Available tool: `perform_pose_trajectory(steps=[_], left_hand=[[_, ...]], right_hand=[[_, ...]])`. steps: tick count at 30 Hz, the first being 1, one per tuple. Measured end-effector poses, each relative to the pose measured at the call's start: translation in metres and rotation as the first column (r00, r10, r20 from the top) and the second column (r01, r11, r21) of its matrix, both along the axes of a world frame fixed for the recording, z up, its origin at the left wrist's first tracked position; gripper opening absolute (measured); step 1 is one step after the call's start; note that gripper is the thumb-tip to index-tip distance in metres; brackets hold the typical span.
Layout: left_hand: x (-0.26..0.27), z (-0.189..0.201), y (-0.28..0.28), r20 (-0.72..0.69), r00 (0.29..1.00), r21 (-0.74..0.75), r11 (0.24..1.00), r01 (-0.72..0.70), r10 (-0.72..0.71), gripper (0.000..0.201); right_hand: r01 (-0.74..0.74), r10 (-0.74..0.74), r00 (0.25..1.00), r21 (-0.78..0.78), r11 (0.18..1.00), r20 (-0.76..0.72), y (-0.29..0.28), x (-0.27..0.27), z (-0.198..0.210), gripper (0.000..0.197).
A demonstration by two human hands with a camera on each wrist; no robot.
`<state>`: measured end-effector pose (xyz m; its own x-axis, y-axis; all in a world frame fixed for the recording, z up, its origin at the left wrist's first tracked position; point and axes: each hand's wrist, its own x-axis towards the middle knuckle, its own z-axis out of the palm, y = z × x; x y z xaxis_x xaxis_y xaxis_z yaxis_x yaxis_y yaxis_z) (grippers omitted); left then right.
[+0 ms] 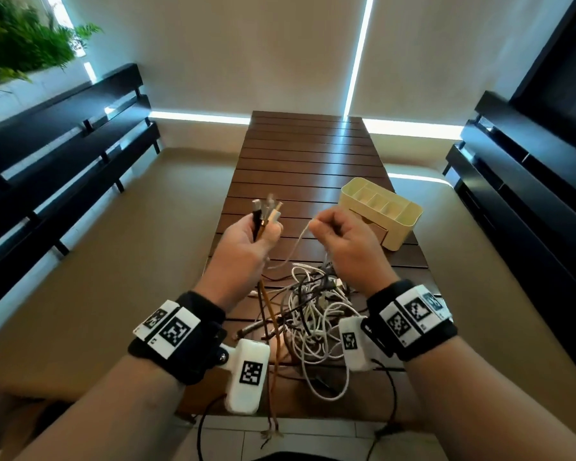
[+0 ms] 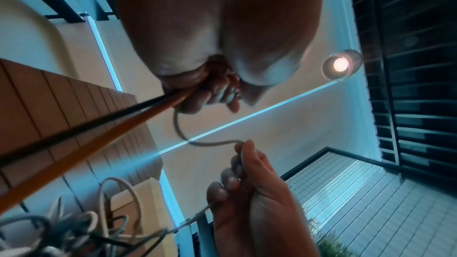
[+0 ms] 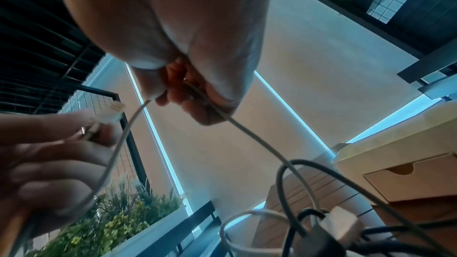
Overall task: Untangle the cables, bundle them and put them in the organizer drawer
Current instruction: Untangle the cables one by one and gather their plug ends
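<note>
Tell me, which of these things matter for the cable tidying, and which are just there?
Job: cable ends gripped by left hand; white cable pinched by right hand; tangled cables; cream organizer with closed drawer.
Just there: slatted table, benches, plants.

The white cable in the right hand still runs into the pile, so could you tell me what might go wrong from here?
Pulling the white cable with the right hand could tighten knots in the tangled pile. The moving pile might slide off the table. The left hand may drop its gathered plugs.
</note>
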<state>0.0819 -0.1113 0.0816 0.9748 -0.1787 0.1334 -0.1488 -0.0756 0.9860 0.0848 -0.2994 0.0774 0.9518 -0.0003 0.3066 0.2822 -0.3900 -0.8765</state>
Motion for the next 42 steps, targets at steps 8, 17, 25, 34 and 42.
perform_pose_trajectory(steps=[8,17,25,34,42], left_hand=[[-0.005,-0.019,0.003,-0.144,0.96,0.152,0.953,0.263,-0.242,0.009],[0.004,-0.01,0.035,-0.15,0.987,-0.198,0.98,0.033,-0.064,0.018],[-0.014,-0.038,0.031,-0.221,0.971,0.145,0.988,-0.061,0.092,0.016],[-0.009,-0.021,0.018,-0.116,0.988,0.323,0.937,0.135,-0.102,0.029],[-0.009,0.01,0.02,0.078,0.994,0.038,0.996,-0.086,0.083,0.026]], right_hand=[[-0.115,0.114,0.991,-0.015,0.993,-0.077,0.007,-0.012,-0.023,0.007],[-0.003,-0.017,0.965,-0.075,0.997,-0.262,-0.011,-0.019,-0.052,0.019],[-0.026,0.04,0.997,-0.209,0.977,0.065,0.006,0.015,0.026,0.009],[-0.076,0.066,0.996,-0.16,0.984,-0.065,0.024,-0.009,-0.028,0.007],[-0.107,0.062,0.968,-0.179,0.978,-0.242,0.005,-0.019,-0.04,0.022]])
